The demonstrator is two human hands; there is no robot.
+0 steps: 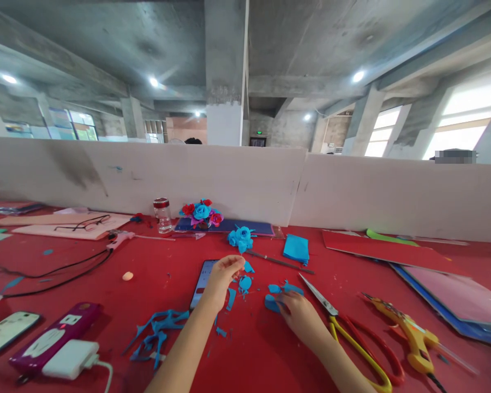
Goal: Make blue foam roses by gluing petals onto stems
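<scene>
My left hand [225, 275] is raised over the red table, its thumb and fingertips pinched together. A small blue tip shows just above the pinch, and I cannot tell whether it is held or belongs to the blue flowers [241, 236] behind. Low over the table, my right hand [300, 314] has its fingers curled onto a rounded blue petal piece [271, 303]. More blue cut pieces [244, 283] lie between the hands. Under my left wrist is a phone [202, 281]. Scissors [331, 311] with red and yellow handles lie open beside my right hand.
A yellow glue gun [413, 333] lies right of the scissors. Blue square sheets [296, 248], a glass jar [162, 216] and a flower arrangement [202, 212] stand toward the white partition [147, 169]. Blue scraps [157, 330] and a purple power strip [57, 333] are at left.
</scene>
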